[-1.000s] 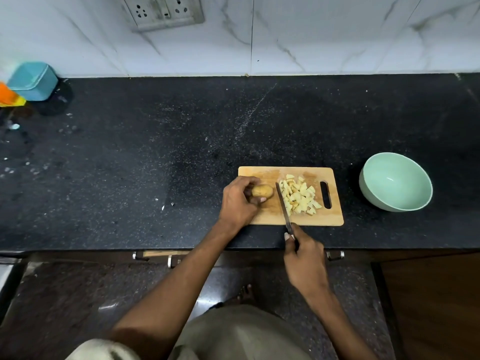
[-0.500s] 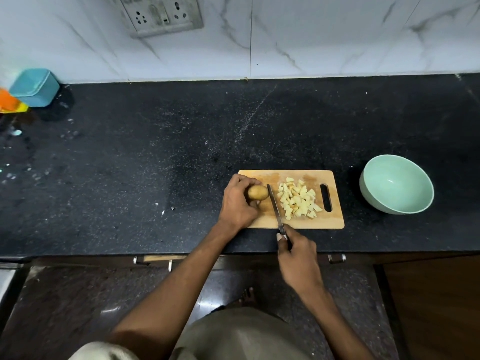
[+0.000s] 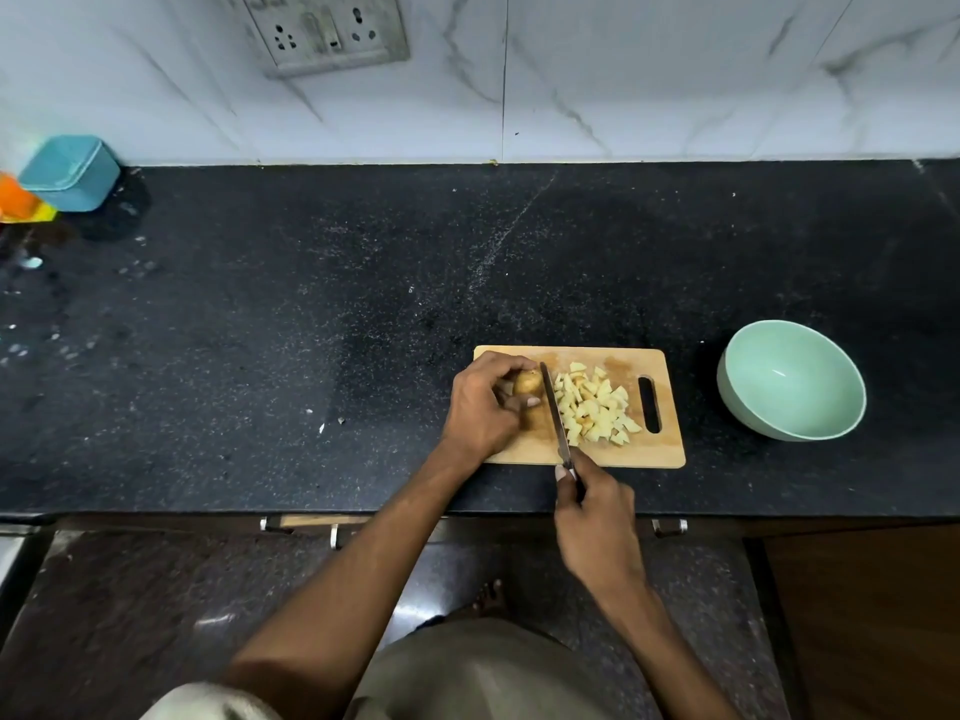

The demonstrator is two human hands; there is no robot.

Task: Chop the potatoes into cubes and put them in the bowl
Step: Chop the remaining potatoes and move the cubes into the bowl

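A dark speckled stone counter (image 3: 260, 314) is seen from above, backed by a white marble wall with a socket plate (image 3: 324, 31). At the far left edge, a teal container (image 3: 70, 172) stands against the wall, with an orange object (image 3: 15, 200) just beside it. Pale specks are scattered over the left part of the counter.

Right of centre, near the counter's front edge, a wooden cutting board (image 3: 660, 454) is laid flat. At its left end, an unpeeled potato (image 3: 527, 383) is gripped by the left hand (image 3: 483, 407), with fingers and thumb curled round it. Just to the right of the potato, the blade of a knife (image 3: 554, 410) is set against it, running from the board's far edge towards the person. The knife's handle is enclosed by the right hand (image 3: 597, 522), held over the counter's front edge. Right of the blade, a heap of pale potato cubes (image 3: 595, 405) is spread on the board, next to its handle slot.

Further right, apart from the board, a mint-green bowl (image 3: 792, 379) is seen on the counter with nothing inside.
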